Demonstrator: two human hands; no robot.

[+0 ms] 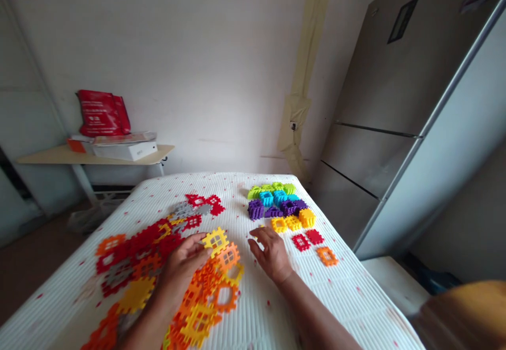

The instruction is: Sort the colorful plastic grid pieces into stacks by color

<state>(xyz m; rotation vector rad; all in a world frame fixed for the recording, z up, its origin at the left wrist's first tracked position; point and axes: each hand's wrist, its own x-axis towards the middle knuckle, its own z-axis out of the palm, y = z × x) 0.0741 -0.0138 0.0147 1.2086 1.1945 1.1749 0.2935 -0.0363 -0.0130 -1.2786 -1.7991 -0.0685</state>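
A heap of flat red, orange, yellow and grey interlocking tiles (150,265) spreads over the left half of the white table (348,292). My left hand (182,265) lies on this heap, fingertips touching a yellow tile (215,239); its fingers are stretched out. My right hand (271,252) hovers just right of the heap, fingers loosely curled and apart, with nothing seen in it. Sorted stacks stand beyond it: green (272,188), blue (272,198), purple (272,209), yellow (292,222), with red tiles (307,239) and one orange tile (327,255) lying flat.
A tall grey fridge (395,118) stands at the right. A side shelf (95,156) at the back left carries a white box and a red bag (103,113). The table's right edge runs close to the sorted tiles.
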